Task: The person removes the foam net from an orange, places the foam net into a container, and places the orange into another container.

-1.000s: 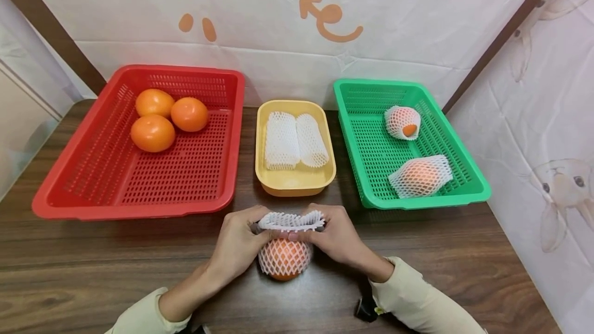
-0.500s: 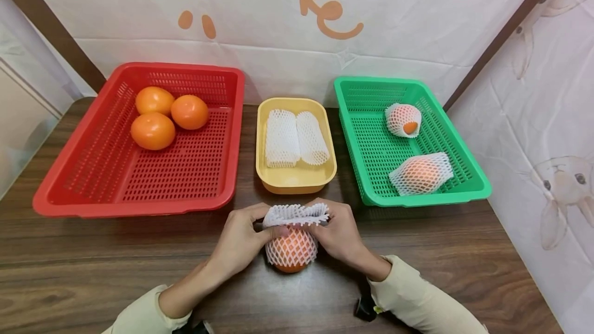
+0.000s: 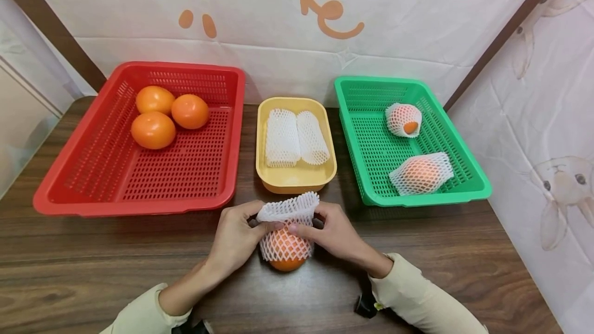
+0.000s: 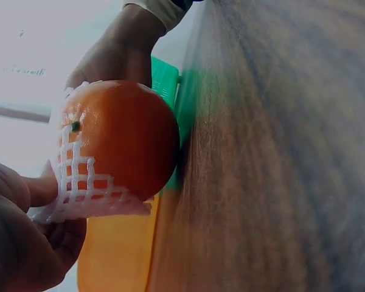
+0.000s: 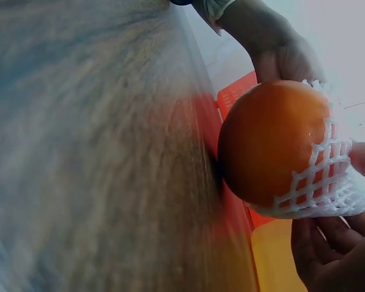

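Between both hands an orange [image 3: 286, 264] stands on the table with a white foam fruit net [image 3: 292, 210] pulled over its upper part. Its lower end is bare; the wrist views show smooth skin on the orange [image 4: 134, 137] below the net's edge. On the left side, my left hand [image 3: 235, 236] pinches the net, thumb in front and fingers behind. My right hand [image 3: 341, 233] holds the opposite side likewise, its thumb pressing the net's front. Above the thumbs the net's loose top stands up, higher at the right.
At the left is a red basket [image 3: 181, 205] with several oranges [image 3: 153, 130]. A yellow tray [image 3: 297, 182] behind the hands holds folded foam nets [image 3: 282, 138]. The green basket [image 3: 371, 189] at the right contains two netted oranges [image 3: 419, 175]. A patterned cloth [image 3: 394, 9] hangs behind.
The net's top edge has risen, most at its right side, and the thumbs have moved lower on it. After a shift to the right, the orange has come back slightly left.
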The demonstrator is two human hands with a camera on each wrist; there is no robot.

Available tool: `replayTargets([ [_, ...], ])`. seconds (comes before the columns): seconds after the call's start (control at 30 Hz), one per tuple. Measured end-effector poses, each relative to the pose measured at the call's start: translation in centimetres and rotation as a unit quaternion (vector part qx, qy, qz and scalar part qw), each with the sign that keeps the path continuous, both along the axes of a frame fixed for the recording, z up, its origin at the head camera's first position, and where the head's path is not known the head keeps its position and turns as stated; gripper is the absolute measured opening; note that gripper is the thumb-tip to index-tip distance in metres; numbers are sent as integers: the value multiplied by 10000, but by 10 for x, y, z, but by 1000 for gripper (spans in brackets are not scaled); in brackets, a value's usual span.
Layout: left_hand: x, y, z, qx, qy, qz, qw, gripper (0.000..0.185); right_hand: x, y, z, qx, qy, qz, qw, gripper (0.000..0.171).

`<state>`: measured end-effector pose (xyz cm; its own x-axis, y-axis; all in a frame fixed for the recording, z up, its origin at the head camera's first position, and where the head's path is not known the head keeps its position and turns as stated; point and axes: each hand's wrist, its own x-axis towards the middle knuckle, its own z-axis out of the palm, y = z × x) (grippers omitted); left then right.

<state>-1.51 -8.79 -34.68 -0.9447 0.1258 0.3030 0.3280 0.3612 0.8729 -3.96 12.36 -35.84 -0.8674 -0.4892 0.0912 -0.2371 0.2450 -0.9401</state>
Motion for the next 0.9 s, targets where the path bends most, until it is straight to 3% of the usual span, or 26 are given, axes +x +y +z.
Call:
replayTargets([
  [0.17,0,0,2,47,-441,-174,9989,21,0,-1,4,-126,83,-394,9991,22],
  [0.3,1,0,3,-72,-810,-375,9960,34,6,-6,22,79,483,-850,9952,19],
  [0.4,2,0,4,-167,-922,-430,9947,36,6,-7,22,133,656,-1007,9927,19],
  [0.53,2,1,4,-180,-906,-349,9951,32,1,-3,4,-60,488,-871,9950,21],
  [0.77,1,0,4,-106,-904,-434,9949,34,0,0,3,-444,-183,-244,9985,27],
  [0.9,1,0,4,-135,-757,-317,9965,33,-1,2,3,-532,-597,101,9967,31],
])
